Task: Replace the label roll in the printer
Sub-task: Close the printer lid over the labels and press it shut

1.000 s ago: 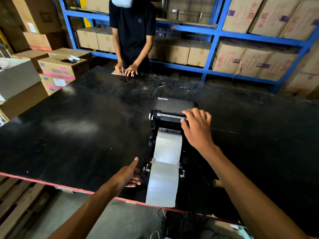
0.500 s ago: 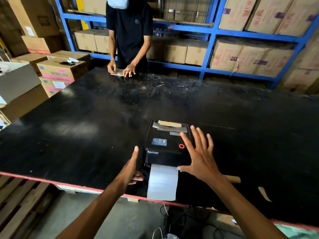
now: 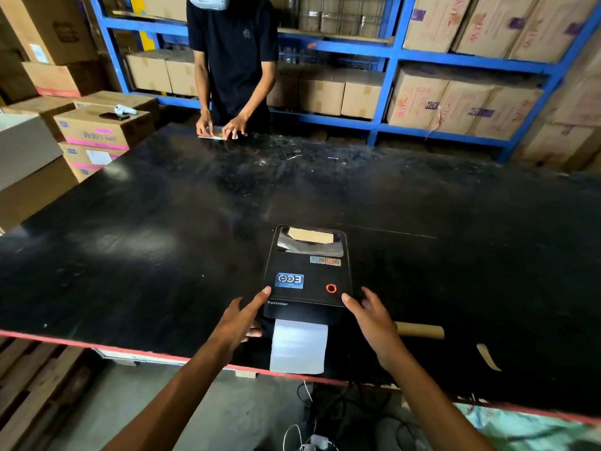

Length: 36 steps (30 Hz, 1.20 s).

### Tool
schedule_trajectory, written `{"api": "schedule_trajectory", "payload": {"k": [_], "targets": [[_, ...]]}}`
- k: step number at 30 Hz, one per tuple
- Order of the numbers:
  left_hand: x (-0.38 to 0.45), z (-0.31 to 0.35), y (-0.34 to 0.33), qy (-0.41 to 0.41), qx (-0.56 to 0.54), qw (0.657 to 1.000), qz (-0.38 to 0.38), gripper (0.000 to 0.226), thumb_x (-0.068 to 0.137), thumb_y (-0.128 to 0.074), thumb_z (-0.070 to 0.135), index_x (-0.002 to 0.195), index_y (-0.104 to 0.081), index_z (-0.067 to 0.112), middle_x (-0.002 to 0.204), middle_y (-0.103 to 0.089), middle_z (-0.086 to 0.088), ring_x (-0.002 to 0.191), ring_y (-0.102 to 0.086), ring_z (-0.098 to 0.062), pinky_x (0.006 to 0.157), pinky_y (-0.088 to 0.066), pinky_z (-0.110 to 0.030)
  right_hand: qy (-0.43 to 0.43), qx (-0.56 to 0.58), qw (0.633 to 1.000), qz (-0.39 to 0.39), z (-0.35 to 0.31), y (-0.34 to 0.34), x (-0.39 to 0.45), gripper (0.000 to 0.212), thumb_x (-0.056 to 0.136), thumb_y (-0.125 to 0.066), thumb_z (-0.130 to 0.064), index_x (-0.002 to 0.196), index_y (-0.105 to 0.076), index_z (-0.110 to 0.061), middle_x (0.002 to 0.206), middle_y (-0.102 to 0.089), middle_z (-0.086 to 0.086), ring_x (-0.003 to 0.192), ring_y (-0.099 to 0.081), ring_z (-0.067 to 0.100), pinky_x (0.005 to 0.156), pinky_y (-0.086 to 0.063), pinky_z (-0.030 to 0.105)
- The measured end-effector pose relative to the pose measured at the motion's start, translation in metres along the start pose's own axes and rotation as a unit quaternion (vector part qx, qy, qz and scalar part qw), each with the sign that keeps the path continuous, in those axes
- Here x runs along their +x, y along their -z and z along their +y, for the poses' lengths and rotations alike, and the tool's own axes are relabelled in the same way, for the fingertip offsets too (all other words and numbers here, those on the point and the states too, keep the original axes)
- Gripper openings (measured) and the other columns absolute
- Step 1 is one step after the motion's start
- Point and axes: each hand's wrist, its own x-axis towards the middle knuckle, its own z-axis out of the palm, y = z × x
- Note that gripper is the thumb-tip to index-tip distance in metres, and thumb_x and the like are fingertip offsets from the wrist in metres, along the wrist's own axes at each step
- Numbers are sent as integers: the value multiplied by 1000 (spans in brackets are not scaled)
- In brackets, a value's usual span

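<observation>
A black label printer (image 3: 305, 275) sits near the front edge of the black table (image 3: 162, 242), its lid down and an orange ring lit on top. A white strip of labels (image 3: 297, 346) hangs out of its front slot toward me. My left hand (image 3: 240, 320) rests against the printer's front left corner, fingers spread. My right hand (image 3: 370, 317) is at the front right corner, fingers apart, holding nothing. An empty brown cardboard core (image 3: 419, 330) lies on the table just right of my right hand.
Another person (image 3: 234, 66) stands at the far table edge, hands on a small paper. Cardboard boxes (image 3: 100, 131) are stacked at left, and blue shelving (image 3: 390, 60) with boxes runs behind. Cables (image 3: 309, 431) lie on the floor below. A paper scrap (image 3: 487, 356) lies at right.
The printer lid went from open to down. My right hand left the lid and dropped to the front right corner; my left hand moved up to the front left corner.
</observation>
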Motion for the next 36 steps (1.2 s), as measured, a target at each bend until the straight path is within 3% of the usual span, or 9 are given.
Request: {"api": "schedule_trajectory", "payload": {"k": [3, 5, 7, 12, 16, 24, 30, 34, 36], "targets": [[-2, -5, 0, -12, 10, 1000, 14, 74, 70, -59, 69, 120, -53, 15, 109, -68, -10, 95, -67, -24, 67, -48, -25, -6, 86, 996, -12, 8, -7, -7, 35, 88, -62, -25, 120, -55, -15, 128, -61, 8, 104, -61, 8, 81, -48, 13], [-5, -5, -1, -15, 12, 1000, 21, 59, 61, -58, 72, 89, -62, 21, 85, -70, 1, 80, -68, -15, 56, -46, -21, -2, 92, 996, -20, 12, -11, -10, 32, 89, -60, -30, 117, -61, -15, 118, -68, 3, 101, -63, 7, 85, -48, 21], [-4, -6, 0, -11, 14, 1000, 22, 49, 65, -59, 71, 76, -63, 24, 75, -70, 4, 76, -69, -14, 55, -46, -22, 17, 89, 996, -2, 14, -16, -12, 30, 90, -58, -30, 114, -64, -14, 112, -70, 0, 97, -63, 1, 79, -48, 15], [-1, -10, 1, 3, 1, 1000, 23, 57, 71, -63, 66, 81, -74, 12, 79, -77, -4, 81, -72, -20, 64, -51, -28, 36, 99, 993, 49, 20, -25, -10, 29, 91, -57, -26, 113, -65, -9, 107, -71, 1, 94, -64, 0, 71, -47, 10], [-1, -9, -1, -14, -16, 999, 30, 50, 75, -65, 59, 78, -75, 10, 72, -78, 0, 76, -74, -19, 61, -51, -27, 35, 110, 992, 56, 23, -25, -7, 28, 91, -57, -27, 112, -65, -11, 101, -70, -6, 82, -64, -11, 62, -45, 1], [0, -11, -2, -30, -34, 999, 27, 49, 77, -64, 56, 78, -75, 8, 67, -78, 2, 64, -73, -13, 58, -50, -26, 32, 99, 993, 59, 29, -23, -3, 33, 87, -60, -38, 113, -65, -17, 102, -69, -11, 95, -60, -3, 73, -43, 13], [1, -13, -3, -34, -40, 998, 32, 51, 76, -65, 57, 80, -76, 7, 71, -78, 0, 72, -74, -18, 62, -51, -28, 39, 80, 994, 60, 28, -21, -3, 28, 89, -59, -35, 107, -68, -16, 96, -70, -8, 86, -63, -5, 65, -46, 9], [0, -13, -3, -37, -38, 998, 37, 51, 76, -64, 58, 78, -76, 8, 71, -78, 1, 70, -74, -17, 61, -50, -28, 51, 74, 994, 60, 24, -20, -5, 15, 90, -58, -29, 83, -67, -19, 69, -61, -15, 62, -59, -8, 58, -43, 2], [0, -13, -3, -38, -37, 998, 35, 50, 76, -64, 58, 76, -76, 9, 69, -78, 1, 67, -74, -15, 60, -50, -27, 57, 72, 994, 64, 22, -20, -6, 24, 90, -58, -27, 67, -58, -23, 52, -53, -18, 54, -52, -6, 54, -41, 3]]}}
